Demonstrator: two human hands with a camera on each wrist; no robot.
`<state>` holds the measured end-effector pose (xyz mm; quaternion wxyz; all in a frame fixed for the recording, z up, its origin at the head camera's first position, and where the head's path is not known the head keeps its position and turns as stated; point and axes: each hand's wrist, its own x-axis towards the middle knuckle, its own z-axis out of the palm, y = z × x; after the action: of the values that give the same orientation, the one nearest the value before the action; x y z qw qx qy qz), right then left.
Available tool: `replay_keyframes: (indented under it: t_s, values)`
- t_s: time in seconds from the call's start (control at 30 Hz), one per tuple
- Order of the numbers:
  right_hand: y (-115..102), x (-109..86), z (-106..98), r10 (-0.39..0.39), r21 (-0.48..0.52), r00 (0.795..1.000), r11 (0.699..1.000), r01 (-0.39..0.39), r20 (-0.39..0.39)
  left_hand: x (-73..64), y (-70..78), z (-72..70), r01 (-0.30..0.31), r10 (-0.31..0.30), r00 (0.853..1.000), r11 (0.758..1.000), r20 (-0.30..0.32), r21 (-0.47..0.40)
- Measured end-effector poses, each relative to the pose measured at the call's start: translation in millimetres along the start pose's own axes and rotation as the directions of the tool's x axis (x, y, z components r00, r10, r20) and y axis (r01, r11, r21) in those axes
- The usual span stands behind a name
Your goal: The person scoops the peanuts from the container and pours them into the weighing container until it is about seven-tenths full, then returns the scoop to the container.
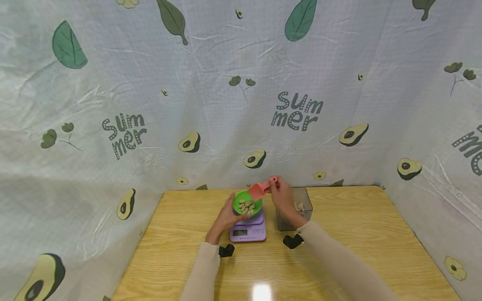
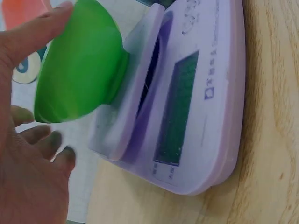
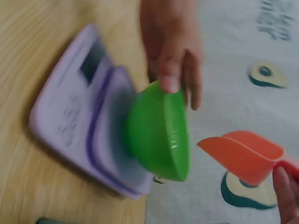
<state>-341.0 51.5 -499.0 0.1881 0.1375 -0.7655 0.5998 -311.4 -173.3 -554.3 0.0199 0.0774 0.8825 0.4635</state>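
In the head view a green bowl (image 1: 242,195) with several tan, nut-like pieces (image 1: 247,206) stands on a purple kitchen scale (image 1: 260,235). My left hand (image 1: 227,216) holds the bowl from the left, thumb at the near rim and fingers round the far side. The bowl's base sits on the scale's platform (image 2: 125,112) in the left wrist view. My right hand (image 1: 281,197) pinches the handle of a red scoop (image 1: 257,191), whose tip overlaps the bowl's right rim from above. No pieces show in the scoop (image 3: 247,156) in the right wrist view.
Right of the scale is a clear grey container (image 1: 286,223) with more tan pieces inside, partly hidden by my right forearm. The wooden table (image 1: 339,234) ends at a white sheet (image 1: 211,104) printed with avocados and leaves. Dark wrist mounts (image 1: 293,241) hang below both cuffs.
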Motion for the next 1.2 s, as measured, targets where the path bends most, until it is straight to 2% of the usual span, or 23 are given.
replay_keyframes:
  t_s: [0.03,0.07,0.17,0.2,0.27,0.33,0.47,0.57,0.63,0.7,0.77,0.83,0.93,1.1,1.2]
  values:
    - [-1.4,0.8,-7.1,0.091,0.083,0.995,0.993,-0.088,-0.034,-0.5,1.4,0.3,-0.009,0.009,1.000,1.000,-0.013,0.011]
    - [-3.4,1.7,-14.8,0.182,0.173,0.981,0.970,-0.170,-0.061,-0.9,3.3,0.6,-0.022,0.022,0.999,1.000,-0.031,0.020]
    - [-6.9,4.8,-40.1,0.399,0.370,0.913,0.864,-0.342,-0.089,-1.4,13.7,1.6,-0.060,0.060,0.994,0.998,-0.088,0.009]
    - [-8.0,5.3,-48.8,0.446,0.408,0.891,0.832,-0.377,-0.087,-1.1,18.8,2.2,-0.071,0.070,0.992,0.998,-0.104,0.001]
    - [-10.3,5.9,-64.5,0.496,0.454,0.864,0.791,-0.409,-0.085,-0.8,31.1,4.0,-0.091,0.088,0.988,0.996,-0.123,-0.019]
    - [-12.3,5.7,-78.6,0.506,0.459,0.858,0.787,-0.413,-0.095,0.3,44.4,7.1,-0.111,0.107,0.987,0.993,-0.123,-0.029]
    - [-15.7,2.5,-102.5,0.461,0.386,0.877,0.840,-0.383,-0.135,3.6,67.9,17.3,-0.169,0.167,0.983,0.985,-0.077,-0.018]
    - [-13.9,-1.3,-116.5,0.410,0.287,0.896,0.891,-0.353,-0.172,7.2,79.7,28.5,-0.195,0.195,0.981,0.981,-0.016,-0.010]
    - [-11.1,-4.5,-123.2,0.356,0.191,0.915,0.928,-0.321,-0.190,10.0,85.4,37.1,-0.194,0.194,0.981,0.981,0.025,-0.014]
    - [-8.0,-7.8,-127.2,0.281,0.050,0.941,0.960,-0.277,-0.190,13.4,89.4,46.5,-0.183,0.183,0.981,0.983,0.062,-0.005]
    - [-5.6,-11.1,-128.5,0.196,-0.092,0.965,0.973,-0.214,-0.172,17.1,92.6,55.7,-0.172,0.171,0.981,0.985,0.096,0.007]
    - [-3.2,-14.2,-127.5,0.120,-0.216,0.983,0.965,-0.148,-0.139,20.8,94.0,64.6,-0.163,0.158,0.979,0.986,0.128,0.028]
    - [1.7,-17.3,-123.2,0.034,-0.339,0.995,0.938,-0.064,-0.095,25.4,94.2,76.1,-0.171,0.161,0.972,0.984,0.168,0.047]
    - [10.2,-20.2,-113.9,-0.085,-0.481,0.996,0.875,0.059,-0.033,28.2,89.8,88.4,-0.157,0.152,0.967,0.988,0.206,0.005]
    - [14.4,-21.4,-108.8,-0.136,-0.549,0.990,0.825,0.132,0.034,28.1,87.4,91.8,-0.137,0.143,0.966,0.990,0.215,-0.044]
